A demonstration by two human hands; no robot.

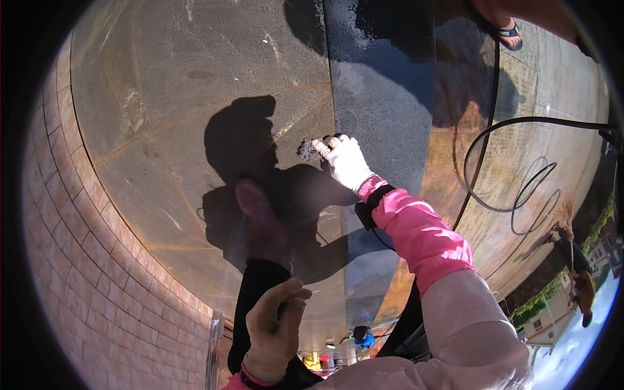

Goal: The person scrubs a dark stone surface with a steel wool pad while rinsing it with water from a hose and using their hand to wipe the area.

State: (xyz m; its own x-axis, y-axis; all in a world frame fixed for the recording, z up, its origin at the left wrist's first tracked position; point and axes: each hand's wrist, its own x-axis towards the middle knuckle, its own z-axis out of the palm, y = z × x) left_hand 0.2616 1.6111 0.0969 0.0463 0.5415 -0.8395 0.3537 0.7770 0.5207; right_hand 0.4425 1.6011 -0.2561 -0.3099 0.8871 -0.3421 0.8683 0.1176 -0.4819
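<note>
My right hand, in a pale glove, presses a dark, tangled scouring pad, which looks like steel wool, against the grey stone slab floor. The pad lies beside the seam where a wet, darker strip begins. Lower in the view, my left hand, gloved too, hovers by my black trouser leg. Its fingers are bent with a gap to the thumb, and nothing shows in it. My reddish boot stands in my shadow on the slabs. Pink sleeve covers cover my forearms.
A black hose loops across the paving at right. Another person's sandalled foot is at upper right. Farther off, someone stands with a straw broom. A tiled wall curves along the left. A blue object lies behind me.
</note>
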